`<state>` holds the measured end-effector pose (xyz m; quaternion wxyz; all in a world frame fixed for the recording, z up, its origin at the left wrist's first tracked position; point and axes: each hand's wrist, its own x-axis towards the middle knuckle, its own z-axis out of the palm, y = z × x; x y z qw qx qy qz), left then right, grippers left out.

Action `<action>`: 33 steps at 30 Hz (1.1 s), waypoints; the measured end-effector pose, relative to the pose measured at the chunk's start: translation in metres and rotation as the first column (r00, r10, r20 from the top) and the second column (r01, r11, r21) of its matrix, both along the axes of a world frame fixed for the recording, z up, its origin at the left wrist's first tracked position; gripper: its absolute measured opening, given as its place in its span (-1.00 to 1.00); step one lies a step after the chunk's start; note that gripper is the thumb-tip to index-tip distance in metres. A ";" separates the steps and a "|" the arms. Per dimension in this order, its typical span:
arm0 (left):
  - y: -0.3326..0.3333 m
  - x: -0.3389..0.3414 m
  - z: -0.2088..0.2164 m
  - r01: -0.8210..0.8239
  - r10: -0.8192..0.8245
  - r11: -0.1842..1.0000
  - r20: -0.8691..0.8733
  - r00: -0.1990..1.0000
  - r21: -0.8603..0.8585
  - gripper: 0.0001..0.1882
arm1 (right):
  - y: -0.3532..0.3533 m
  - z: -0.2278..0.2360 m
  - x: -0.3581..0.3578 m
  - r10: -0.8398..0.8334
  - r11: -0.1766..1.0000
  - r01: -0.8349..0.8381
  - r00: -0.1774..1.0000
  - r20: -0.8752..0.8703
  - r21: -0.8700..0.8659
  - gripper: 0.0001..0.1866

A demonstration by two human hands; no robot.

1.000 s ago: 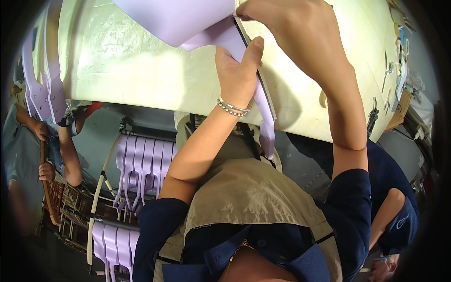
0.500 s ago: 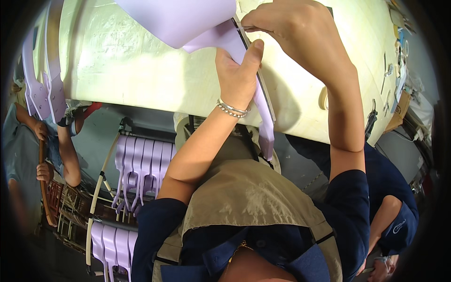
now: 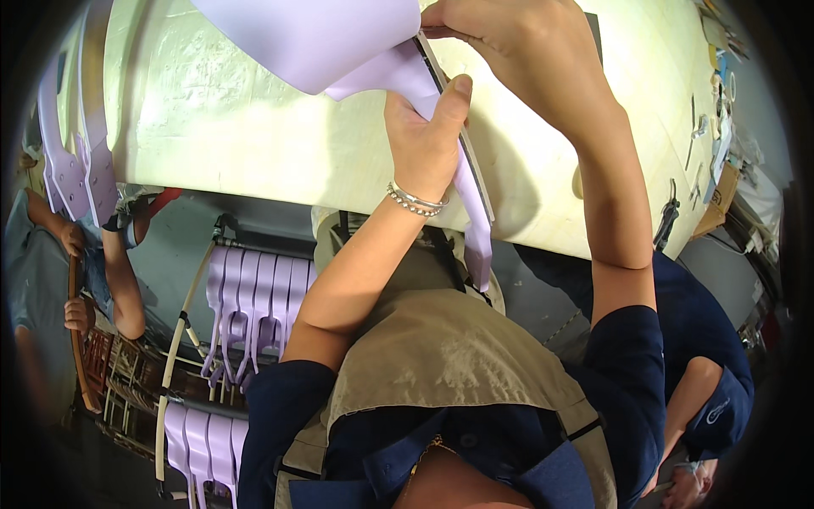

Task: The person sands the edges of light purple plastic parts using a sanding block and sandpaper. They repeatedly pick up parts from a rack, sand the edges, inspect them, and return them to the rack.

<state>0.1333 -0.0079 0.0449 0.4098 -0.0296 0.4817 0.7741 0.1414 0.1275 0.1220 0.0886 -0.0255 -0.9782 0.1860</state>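
A lilac curved part [image 3: 331, 42], with a broad smooth shell and a narrow bent leg, lies over the pale table and juts past its front edge. My left hand [image 3: 424, 140] is wrapped round the leg just below the shell, thumb uppermost. Along the leg's right side runs a thin grey strip [image 3: 476, 170] with a dark edge. My right hand [image 3: 521, 42] is closed in a pinch at the upper end of that strip, beside the shell. Its fingertips are partly out of sight, and what they pinch cannot be made out.
Lilac parts hang in rows on a rack [image 3: 254, 297] below the table [image 3: 229, 144]. Two more upright lilac pieces [image 3: 80, 170] stand at the far left. A co-worker holds a brown curved bar [image 3: 78, 339] there. Another person in dark blue [image 3: 704, 339] is close on my right.
The lilac part and both hands have shifted slightly left. My right hand stays in its pinch near the strip's upper end, and my left hand keeps its grip on the leg.
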 end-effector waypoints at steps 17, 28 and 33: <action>0.000 0.000 0.000 -0.001 0.001 1.000 -0.004 1.000 -0.016 -0.75 | -0.006 0.007 0.002 -0.035 0.999 0.033 0.998 0.055 0.040 -0.97; 0.000 0.000 -0.001 -0.008 0.008 1.000 -0.006 1.000 -0.005 -0.74 | 0.003 -0.001 0.004 0.038 0.997 -0.033 0.996 0.078 -0.075 -0.93; -0.001 0.000 -0.001 -0.003 0.003 1.000 0.007 1.000 0.004 -0.74 | 0.003 -0.006 -0.002 -0.002 0.996 0.001 1.000 -0.014 -0.095 -0.93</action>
